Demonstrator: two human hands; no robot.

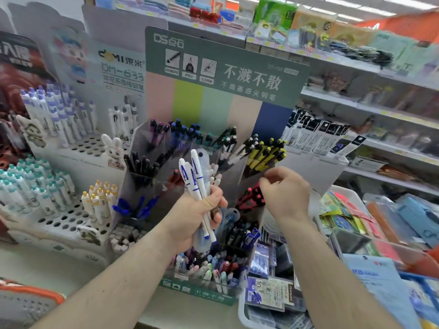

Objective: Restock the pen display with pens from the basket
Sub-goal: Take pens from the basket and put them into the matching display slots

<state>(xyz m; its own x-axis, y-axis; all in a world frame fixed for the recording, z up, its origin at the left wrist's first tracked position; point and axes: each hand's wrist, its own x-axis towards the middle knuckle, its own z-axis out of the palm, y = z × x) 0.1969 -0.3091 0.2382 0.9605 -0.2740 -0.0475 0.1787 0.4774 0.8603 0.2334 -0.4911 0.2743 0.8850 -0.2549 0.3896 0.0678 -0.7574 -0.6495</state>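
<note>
At the front of the tiered pen display (223,96), the left hand (197,217) grips a bundle of white pens (193,179) with blue lettering, together with what looks like a clear sleeve, fingers wrapped round the lower barrels and caps pointing up. The right hand (285,193) hovers just beside the red-pen compartment (250,198); its fingers are loosely curled and hold nothing that can be made out.

Handling judgement: the pens appear light, stiff and smooth-barrelled, so a bundle may slip or fan out if the grip loosens. Taking one pen at mid-barrel, just above the left hand, should give the best control for dropping it upright into a slot.

Containers noted: clear compartments hold purple, blue and teal pens along the back row, black pens (142,165) at the left, yellow pens (266,153) at the right, and mixed pastel pens (209,269) in the lowest tier. A white basket (242,312) at lower right holds packaged stock; its full contents cannot be told. Perforated white racks (71,219) at the left carry capped pens, with many holes unfilled.
</note>
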